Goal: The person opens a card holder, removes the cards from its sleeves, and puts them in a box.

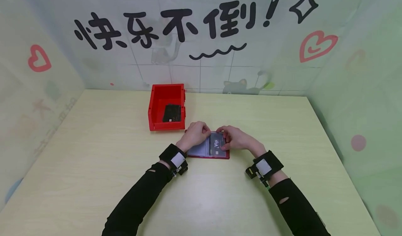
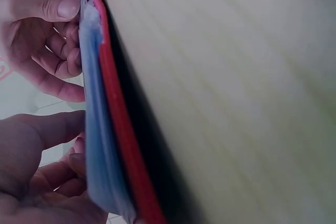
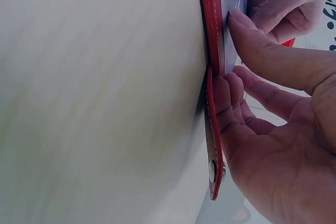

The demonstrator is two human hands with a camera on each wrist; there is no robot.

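A red card holder lies open on the table, its clear plastic sleeves stacked inside. On its right half is a grey card marked "Vip". My left hand pinches the sleeve near the card's upper left corner, with the fingertips partly hidden in the head view. My right hand holds the card at its right side, thumb on the card's face and the other fingers curled at the holder's edge. A red strap with a metal snap sticks out beside these fingers.
Behind the left hand stands a red bin with black cards inside. The pale wooden table ends at a printed backdrop, with matching side panels left and right.
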